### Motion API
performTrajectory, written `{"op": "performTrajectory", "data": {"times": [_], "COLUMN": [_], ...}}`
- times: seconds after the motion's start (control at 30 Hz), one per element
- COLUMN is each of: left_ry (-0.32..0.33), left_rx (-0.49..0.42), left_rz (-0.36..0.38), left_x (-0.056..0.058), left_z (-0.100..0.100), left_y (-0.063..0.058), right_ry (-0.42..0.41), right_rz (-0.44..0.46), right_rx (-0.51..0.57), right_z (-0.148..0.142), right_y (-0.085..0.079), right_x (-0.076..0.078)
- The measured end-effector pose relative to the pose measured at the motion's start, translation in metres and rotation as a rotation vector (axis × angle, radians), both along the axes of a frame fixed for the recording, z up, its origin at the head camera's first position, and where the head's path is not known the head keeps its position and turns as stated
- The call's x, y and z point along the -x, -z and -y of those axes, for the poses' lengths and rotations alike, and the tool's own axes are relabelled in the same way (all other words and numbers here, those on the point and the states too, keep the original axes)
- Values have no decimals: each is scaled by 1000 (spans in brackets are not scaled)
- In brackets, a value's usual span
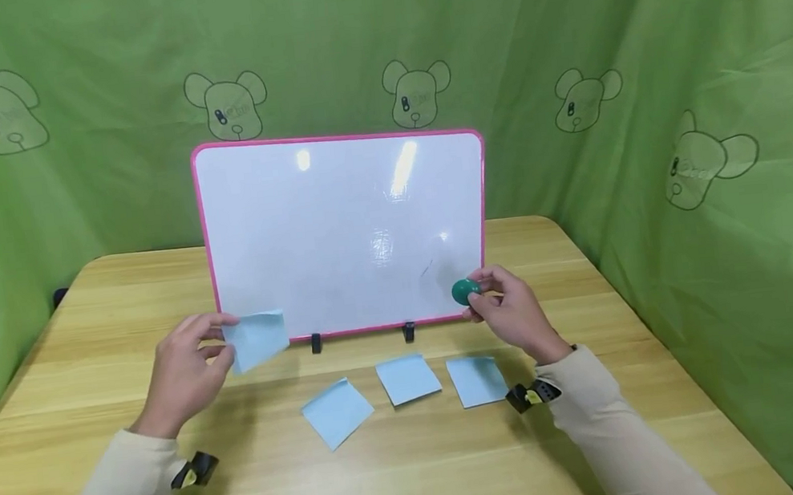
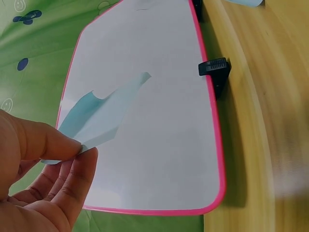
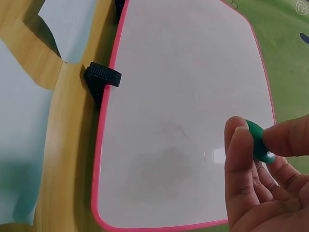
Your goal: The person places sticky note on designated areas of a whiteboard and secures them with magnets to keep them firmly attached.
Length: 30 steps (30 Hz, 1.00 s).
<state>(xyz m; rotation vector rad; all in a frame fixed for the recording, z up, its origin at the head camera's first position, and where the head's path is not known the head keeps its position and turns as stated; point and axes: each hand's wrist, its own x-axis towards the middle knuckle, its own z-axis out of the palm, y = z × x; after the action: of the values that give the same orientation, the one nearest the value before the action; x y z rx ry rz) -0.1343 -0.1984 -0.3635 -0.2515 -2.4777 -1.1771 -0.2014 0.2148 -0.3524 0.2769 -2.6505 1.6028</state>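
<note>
My left hand pinches a light blue sticky note by its edge, in front of the whiteboard's lower left corner. In the left wrist view, that sticky note looks curled, gripped between thumb and fingers. Near the board's lower right corner, my right hand holds a round green magnet. The right wrist view shows the magnet pinched between thumb and fingertips, apart from the board as far as I can see. The whiteboard has a pink frame and stands upright on the table.
Three more blue sticky notes, a left one, a middle one and a right one, lie before the board. Two black clips support its lower edge. Green curtain surrounds the wooden table.
</note>
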Motion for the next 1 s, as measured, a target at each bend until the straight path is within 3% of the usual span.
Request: {"op": "performTrajectory", "data": {"times": [0.27,1.0], "left_ry": [7,10], "left_rx": [4,24], "left_rz": [-41,-41], "left_x": [5,14], "left_z": [0,2], "left_y": [-3,-15], "right_ry": [-9,-21], "right_rz": [-6,-13], "right_rx": [1,-12], "right_z": [6,23], "right_y": [-2,-15], "right_x": [5,15]}}
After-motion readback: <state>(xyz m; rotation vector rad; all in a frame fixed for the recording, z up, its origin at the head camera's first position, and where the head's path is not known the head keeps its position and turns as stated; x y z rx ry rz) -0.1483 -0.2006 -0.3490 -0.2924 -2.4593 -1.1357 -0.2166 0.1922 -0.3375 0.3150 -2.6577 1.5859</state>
